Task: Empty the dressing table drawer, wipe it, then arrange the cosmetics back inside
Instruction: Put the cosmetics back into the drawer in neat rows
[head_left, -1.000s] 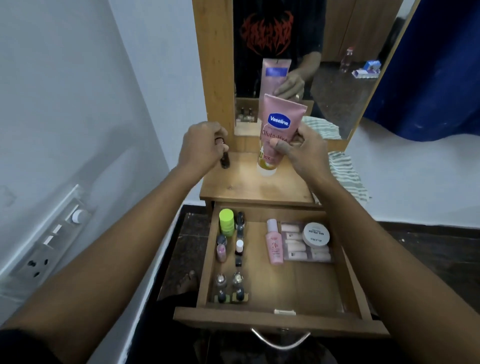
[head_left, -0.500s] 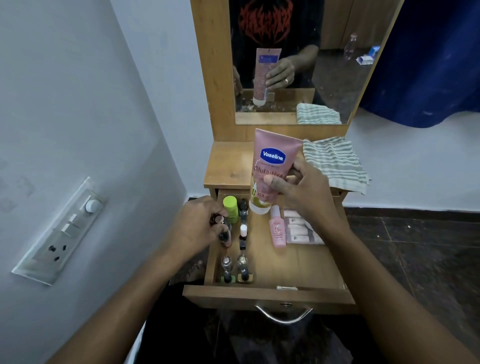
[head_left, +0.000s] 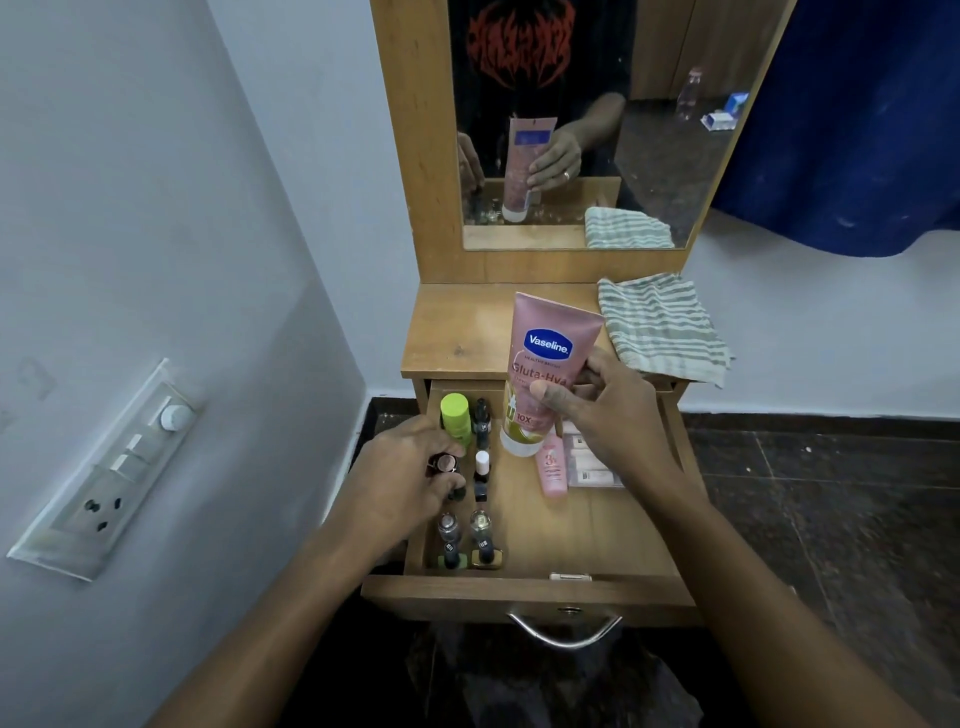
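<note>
The wooden drawer stands pulled out under the dressing table top. My right hand grips a pink Vaseline tube, cap down, over the drawer's back middle. My left hand holds a small dark bottle with a round pinkish cap at the drawer's left side. Along that left side stand a green-capped stick, several small nail polish bottles and a white-capped bottle. A small pink tube and a clear packet of sachets lie in the middle, partly hidden by my right hand.
A striped green and white cloth lies on the table top's right end. The mirror rises behind it. A wall with a switch plate is close on the left. The drawer handle faces me. The dark floor lies to the right.
Both hands came down from the table top to the drawer. The left hand carried the small bottle to the drawer's left side; the right hand lowered the Vaseline tube over the drawer's back.
</note>
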